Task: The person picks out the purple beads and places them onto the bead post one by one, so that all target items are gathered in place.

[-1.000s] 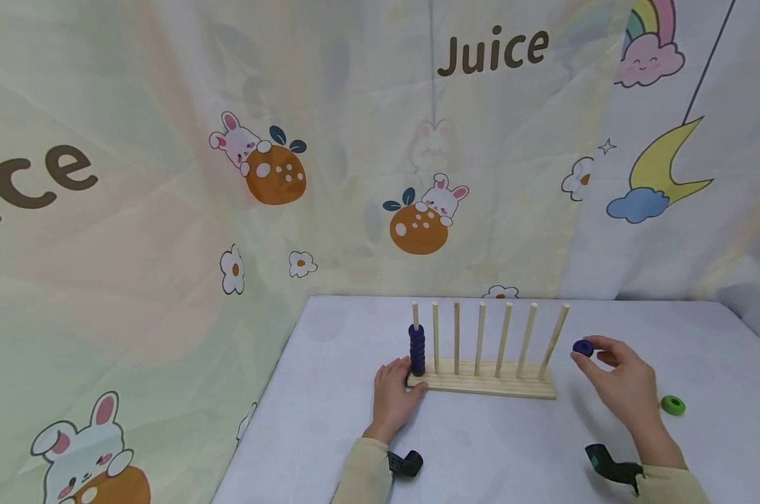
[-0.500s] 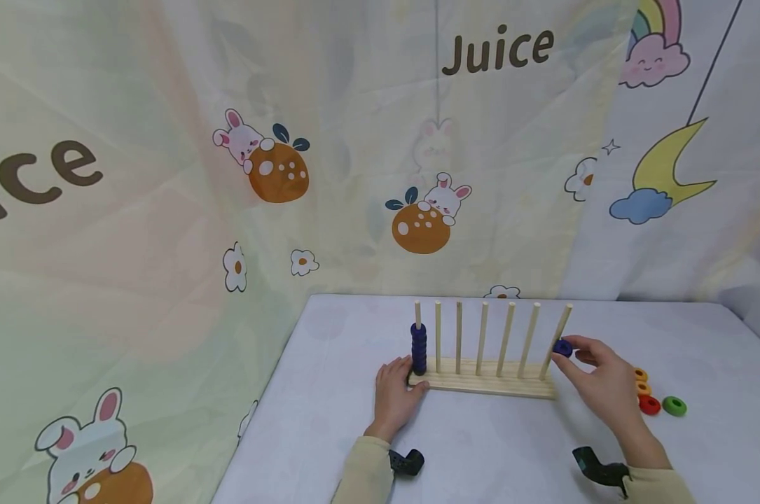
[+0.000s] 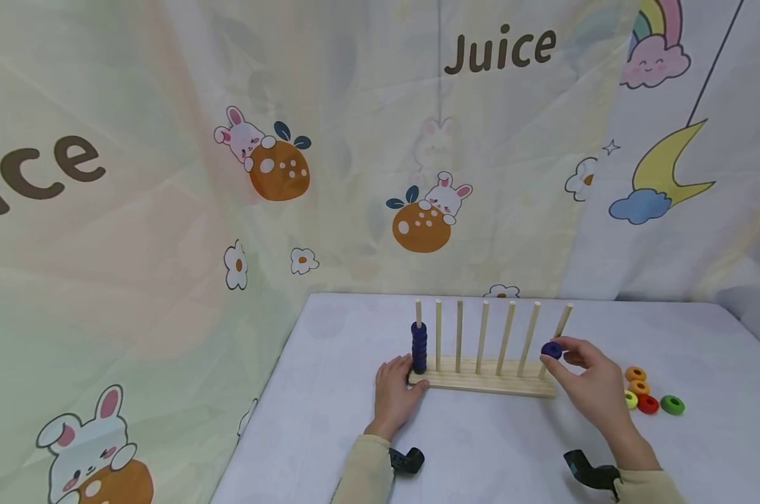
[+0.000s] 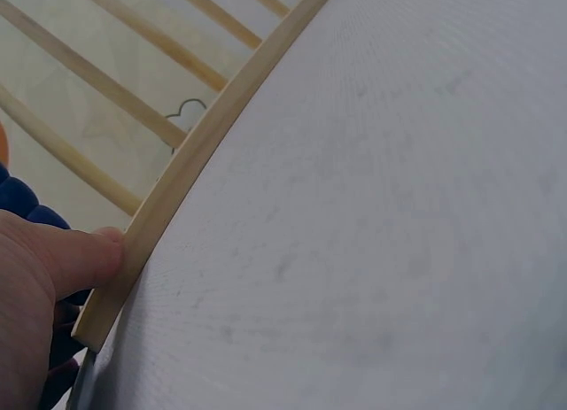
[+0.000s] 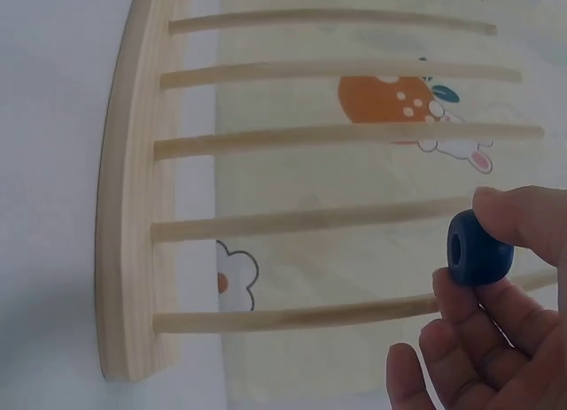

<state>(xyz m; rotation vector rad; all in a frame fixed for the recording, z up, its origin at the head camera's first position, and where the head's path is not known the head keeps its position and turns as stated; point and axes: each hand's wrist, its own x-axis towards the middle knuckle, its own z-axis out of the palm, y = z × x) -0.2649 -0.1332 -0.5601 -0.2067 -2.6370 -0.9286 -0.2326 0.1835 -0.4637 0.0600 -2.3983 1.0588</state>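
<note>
A wooden peg stand [image 3: 487,381] with a row of upright pegs stands on the table. Dark blue beads [image 3: 419,348] are stacked on its leftmost peg, the peg's top showing above them. My left hand [image 3: 394,392] grips the base's left end; in the left wrist view its thumb [image 4: 93,259] lies against the wooden edge and fingers curl behind. Between thumb and fingertips my right hand [image 3: 597,388] pinches a single blue bead [image 3: 551,350], which overlaps the rightmost peg in the head view. The hole of this bead [image 5: 481,249] faces the base in the right wrist view.
Right of the right hand lie loose beads: a green one [image 3: 672,404], a red one [image 3: 648,404], two orange ones [image 3: 635,374] and a yellow one [image 3: 631,400] partly hidden. A printed cloth [image 3: 354,140] hangs behind the white table [image 3: 480,448].
My right hand has moved left with the blue bead, from beside the stand to the rightmost peg, uncovering the red, orange and yellow beads. The left hand stays on the base.
</note>
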